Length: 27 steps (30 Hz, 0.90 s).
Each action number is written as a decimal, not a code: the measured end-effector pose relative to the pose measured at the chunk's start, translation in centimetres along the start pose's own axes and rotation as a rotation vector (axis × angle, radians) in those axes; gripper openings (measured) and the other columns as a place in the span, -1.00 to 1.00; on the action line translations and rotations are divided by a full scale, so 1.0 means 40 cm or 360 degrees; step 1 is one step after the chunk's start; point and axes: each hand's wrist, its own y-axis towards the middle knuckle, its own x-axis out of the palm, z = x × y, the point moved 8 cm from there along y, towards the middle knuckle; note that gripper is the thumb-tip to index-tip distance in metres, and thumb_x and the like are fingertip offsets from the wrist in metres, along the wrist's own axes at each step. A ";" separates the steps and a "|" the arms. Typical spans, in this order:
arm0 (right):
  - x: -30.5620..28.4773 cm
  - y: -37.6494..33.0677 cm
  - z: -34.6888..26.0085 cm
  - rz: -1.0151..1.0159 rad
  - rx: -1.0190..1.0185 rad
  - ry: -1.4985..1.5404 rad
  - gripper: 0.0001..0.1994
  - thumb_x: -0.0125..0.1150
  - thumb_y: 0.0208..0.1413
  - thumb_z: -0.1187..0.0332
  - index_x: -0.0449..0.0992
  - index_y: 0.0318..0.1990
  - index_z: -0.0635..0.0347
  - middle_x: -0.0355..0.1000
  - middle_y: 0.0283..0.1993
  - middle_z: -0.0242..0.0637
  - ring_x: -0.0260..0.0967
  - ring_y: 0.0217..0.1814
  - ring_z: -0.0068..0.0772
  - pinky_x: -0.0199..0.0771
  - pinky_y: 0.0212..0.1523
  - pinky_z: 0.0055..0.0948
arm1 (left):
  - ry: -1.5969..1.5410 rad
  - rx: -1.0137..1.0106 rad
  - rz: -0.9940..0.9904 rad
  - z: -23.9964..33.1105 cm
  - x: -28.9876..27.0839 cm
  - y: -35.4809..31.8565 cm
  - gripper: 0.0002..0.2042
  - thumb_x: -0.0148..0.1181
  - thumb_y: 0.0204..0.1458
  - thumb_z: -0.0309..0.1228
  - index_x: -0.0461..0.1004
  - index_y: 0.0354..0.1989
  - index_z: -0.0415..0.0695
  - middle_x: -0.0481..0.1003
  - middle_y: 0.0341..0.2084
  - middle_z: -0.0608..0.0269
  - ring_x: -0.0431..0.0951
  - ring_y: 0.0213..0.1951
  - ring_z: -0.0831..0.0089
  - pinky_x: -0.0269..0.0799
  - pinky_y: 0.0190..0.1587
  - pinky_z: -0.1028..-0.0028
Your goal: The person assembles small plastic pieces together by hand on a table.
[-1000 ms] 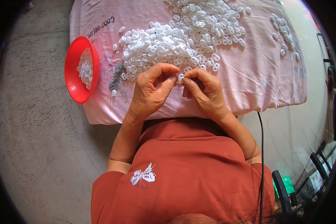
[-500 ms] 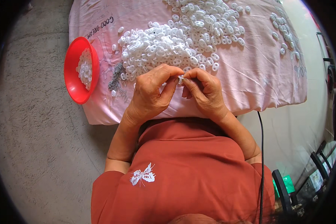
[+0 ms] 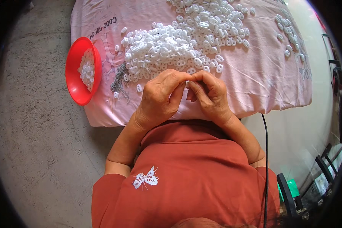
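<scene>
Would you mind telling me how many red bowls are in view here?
1. The red bowl sits at the left edge of the pink cloth, left of the left hand, holding some small white pieces. None appears hidden.

We saw a red bowl (image 3: 76, 81) on the pink cloth's (image 3: 262, 76) left edge, a black cable (image 3: 266, 152) hanging below it.

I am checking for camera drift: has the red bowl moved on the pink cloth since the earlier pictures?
No. The red bowl sits at the same left edge of the pink cloth.
</scene>
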 end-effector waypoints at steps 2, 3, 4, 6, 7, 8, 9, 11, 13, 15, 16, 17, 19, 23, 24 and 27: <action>0.000 0.001 0.004 0.0005 0.0039 0.0042 -0.95 0.05 0.21 0.54 0.43 -0.26 0.31 0.41 -0.52 -0.40 0.35 -0.51 -0.69 0.38 -0.47 -0.66 | -0.0006 -0.0083 -0.0024 -0.010 0.000 -0.002 -0.75 0.13 -0.05 -0.72 0.44 -0.18 -0.22 0.48 -0.44 0.10 0.54 -0.39 0.22 0.46 -0.35 0.39; 0.000 0.002 0.009 0.0019 0.0090 0.0125 -0.94 0.05 0.22 0.52 0.44 -0.26 0.31 0.42 -0.52 -0.40 0.35 -0.50 -0.70 0.38 -0.47 -0.67 | -0.0008 -0.0082 -0.0025 -0.011 0.000 -0.003 -0.75 0.13 -0.05 -0.72 0.44 -0.18 -0.22 0.48 -0.44 0.10 0.54 -0.39 0.22 0.46 -0.35 0.39; -0.001 0.002 0.014 0.0032 0.0142 0.0208 -0.93 0.05 0.23 0.50 0.44 -0.25 0.31 0.42 -0.52 -0.40 0.35 -0.50 -0.70 0.37 -0.46 -0.68 | -0.0041 -0.0149 -0.0010 -0.020 -0.001 -0.005 -0.74 0.14 -0.05 -0.71 0.43 -0.15 -0.22 0.48 -0.43 0.10 0.55 -0.39 0.24 0.46 -0.34 0.40; -0.003 0.005 0.015 0.0025 0.0175 0.0269 -0.93 0.07 0.22 0.51 0.45 -0.26 0.33 0.43 -0.49 -0.39 0.38 -0.49 -0.68 0.41 -0.47 -0.67 | -0.0074 -0.0215 0.0005 -0.032 -0.001 -0.010 -0.72 0.15 -0.04 -0.70 0.42 -0.12 -0.22 0.48 -0.43 0.10 0.55 -0.39 0.27 0.46 -0.33 0.42; -0.002 0.006 0.018 0.0015 0.0209 0.0330 -0.94 0.08 0.20 0.53 0.45 -0.27 0.34 0.44 -0.45 -0.37 0.40 -0.49 -0.67 0.44 -0.47 -0.66 | -0.0117 -0.0244 0.0021 -0.038 -0.002 -0.012 -0.70 0.17 -0.05 -0.68 0.41 -0.10 -0.22 0.48 -0.42 0.12 0.55 -0.39 0.31 0.46 -0.32 0.43; -0.004 0.006 0.019 0.0016 0.0209 0.0330 -0.94 0.08 0.20 0.53 0.45 -0.27 0.34 0.44 -0.45 -0.37 0.40 -0.49 -0.67 0.44 -0.47 -0.66 | -0.0161 -0.0272 0.0037 -0.044 -0.003 -0.015 -0.68 0.18 -0.05 -0.67 0.40 -0.07 -0.22 0.48 -0.41 0.13 0.55 -0.39 0.34 0.46 -0.31 0.44; -0.005 0.006 0.021 0.0019 0.0226 0.0341 -0.93 0.09 0.20 0.52 0.46 -0.26 0.34 0.45 -0.45 -0.37 0.41 -0.47 -0.67 0.45 -0.46 -0.66 | -0.0160 -0.0272 0.0036 -0.046 -0.002 -0.017 -0.68 0.18 -0.05 -0.67 0.40 -0.07 -0.22 0.48 -0.41 0.13 0.55 -0.39 0.34 0.46 -0.31 0.44; -0.006 0.005 0.024 0.0023 0.0243 0.0351 -0.93 0.10 0.20 0.51 0.46 -0.25 0.34 0.45 -0.44 -0.36 0.41 -0.46 -0.67 0.45 -0.45 -0.66 | -0.0235 -0.0414 0.0141 -0.071 -0.010 -0.028 -0.73 0.21 -0.05 -0.63 0.42 -0.13 -0.22 0.49 -0.43 0.20 0.54 -0.39 0.44 0.45 -0.31 0.51; -0.009 0.005 0.032 0.0081 0.0272 0.0503 -0.91 0.10 0.21 0.49 0.47 -0.23 0.34 0.46 -0.42 -0.36 0.42 -0.44 -0.66 0.47 -0.43 -0.66 | -0.0317 -0.0519 0.0113 -0.091 0.000 -0.044 -0.77 0.22 -0.03 -0.61 0.44 -0.17 -0.22 0.50 -0.44 0.23 0.53 -0.39 0.50 0.44 -0.31 0.54; -0.006 0.007 0.033 0.0092 0.0268 0.0508 -0.90 0.10 0.21 0.48 0.47 -0.20 0.34 0.46 -0.42 -0.36 0.42 -0.43 -0.65 0.45 -0.42 -0.66 | -0.0399 -0.0625 0.0087 -0.110 0.014 -0.060 -0.81 0.23 -0.02 -0.60 0.45 -0.21 -0.22 0.50 -0.45 0.27 0.52 -0.39 0.55 0.43 -0.31 0.57; -0.005 0.007 0.034 0.0103 0.0264 0.0514 -0.88 0.09 0.22 0.46 0.47 -0.16 0.33 0.47 -0.42 -0.35 0.42 -0.43 -0.65 0.43 -0.42 -0.67 | -0.0534 -0.0687 0.0091 -0.118 0.026 -0.067 -0.86 0.22 0.00 -0.58 0.46 -0.25 -0.22 0.50 -0.46 0.30 0.51 -0.39 0.60 0.42 -0.31 0.60; -0.003 0.007 0.034 0.0100 0.0265 0.0514 -0.88 0.09 0.22 0.46 0.47 -0.16 0.33 0.47 -0.42 -0.35 0.42 -0.43 -0.65 0.43 -0.42 -0.67 | -0.0670 -0.0748 0.0095 -0.124 0.036 -0.072 -0.90 0.21 0.03 -0.57 0.47 -0.29 -0.23 0.50 -0.47 0.34 0.50 -0.39 0.64 0.40 -0.31 0.62; -0.006 0.008 0.032 0.0113 0.0243 0.0498 -0.88 0.09 0.22 0.46 0.47 -0.18 0.33 0.46 -0.43 -0.36 0.41 -0.43 -0.65 0.42 -0.43 -0.67 | -0.0703 -0.0830 0.0098 -0.122 0.039 -0.067 -0.92 0.20 0.05 -0.56 0.47 -0.29 -0.24 0.50 -0.46 0.36 0.49 -0.38 0.67 0.40 -0.30 0.63; -0.006 0.010 0.034 0.0083 0.0264 0.0491 -0.91 0.09 0.21 0.50 0.47 -0.23 0.35 0.46 -0.43 -0.36 0.43 -0.42 -0.65 0.47 -0.42 -0.66 | -0.0799 -0.0954 0.0176 -0.126 0.034 -0.068 -0.95 0.16 0.10 -0.54 0.47 -0.30 -0.25 0.50 -0.45 0.39 0.47 -0.38 0.71 0.38 -0.31 0.67; -0.003 0.011 0.033 0.0045 0.0257 0.0440 -0.91 0.09 0.21 0.50 0.47 -0.23 0.35 0.46 -0.44 -0.36 0.43 -0.42 -0.65 0.47 -0.43 -0.66 | -0.0799 -0.0954 0.0176 -0.125 0.034 -0.068 -0.95 0.16 0.10 -0.54 0.47 -0.30 -0.25 0.50 -0.45 0.39 0.47 -0.38 0.71 0.38 -0.31 0.67; 0.002 0.012 0.031 0.0014 0.0245 0.0379 -0.91 0.08 0.21 0.50 0.47 -0.23 0.35 0.45 -0.45 -0.37 0.43 -0.43 -0.66 0.47 -0.44 -0.66 | -0.0823 -0.0961 0.0255 -0.126 0.032 -0.070 -0.94 0.15 0.12 -0.53 0.47 -0.29 -0.25 0.51 -0.45 0.38 0.47 -0.38 0.71 0.38 -0.30 0.67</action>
